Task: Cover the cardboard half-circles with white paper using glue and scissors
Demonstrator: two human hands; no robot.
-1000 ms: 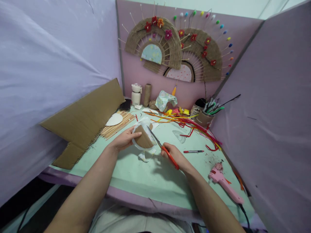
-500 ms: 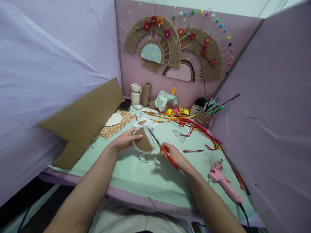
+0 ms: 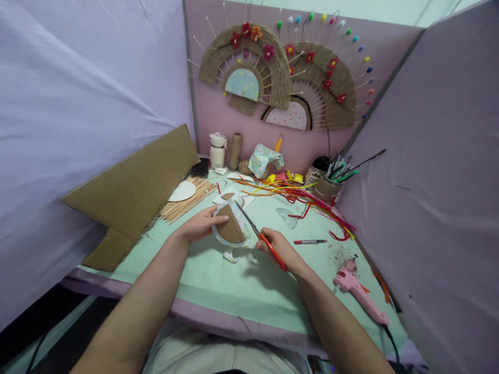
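My left hand (image 3: 202, 224) pinches a half-round piece of brown cardboard (image 3: 231, 226) by its left edge, thumb on top. Pale patterned fabric (image 3: 242, 222) borders the cardboard all round. In my right hand (image 3: 276, 244) is a pair of scissors (image 3: 272, 251) with red handles, the blades pointing up and left along the fabric on the straight side. Whether the blades touch the fabric I cannot tell. A small fabric scrap (image 3: 232, 255) lies on the table just below the piece.
A glue gun (image 3: 360, 292) and a marker (image 3: 310, 242) lie to the right. Pipe cleaners (image 3: 296, 193) spread across the back, near a can of tools (image 3: 329, 188). Wooden sticks (image 3: 195, 200) and a large cardboard sheet (image 3: 136, 182) are on the left.
Almost nothing differs. Both hands hold the same places, with the scissors and the fabric-edged cardboard shifted only very slightly.
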